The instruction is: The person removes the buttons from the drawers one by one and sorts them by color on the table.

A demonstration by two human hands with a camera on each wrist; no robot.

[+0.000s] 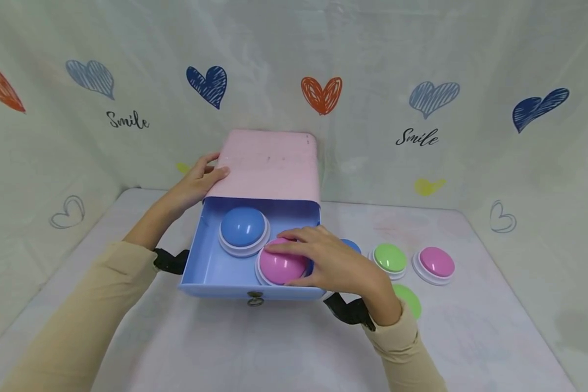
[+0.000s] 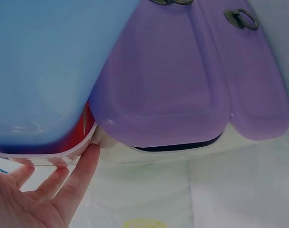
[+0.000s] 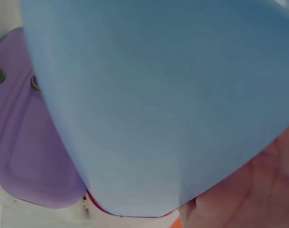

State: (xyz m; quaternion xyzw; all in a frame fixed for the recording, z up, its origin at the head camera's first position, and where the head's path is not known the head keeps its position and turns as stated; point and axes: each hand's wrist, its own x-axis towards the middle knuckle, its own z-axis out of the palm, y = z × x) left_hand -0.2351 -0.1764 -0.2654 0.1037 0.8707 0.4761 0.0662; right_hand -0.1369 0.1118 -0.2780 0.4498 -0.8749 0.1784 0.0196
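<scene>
A pink box (image 1: 269, 163) stands at the back of the table with its blue drawer (image 1: 206, 269) pulled out toward me. A blue dome button (image 1: 242, 227) and a pink dome button (image 1: 280, 265) lie in the drawer. My right hand (image 1: 330, 261) grips the pink button, fingers over its top and thumb at its front. My left hand (image 1: 196, 182) rests against the box's upper left corner with its thumb on the lid. In the left wrist view, the straight fingertips (image 2: 89, 156) touch the box's rim beside the blue drawer (image 2: 40, 71). The right wrist view is filled by the blue drawer (image 3: 158, 95).
More dome buttons lie on the table right of the drawer: a green one (image 1: 390, 257), a pink one (image 1: 437, 262), another green one (image 1: 410, 300) behind my right wrist, and a blue one (image 1: 353, 245) mostly hidden. Purple drawers (image 2: 172, 85) with ring pulls sit lower in the box.
</scene>
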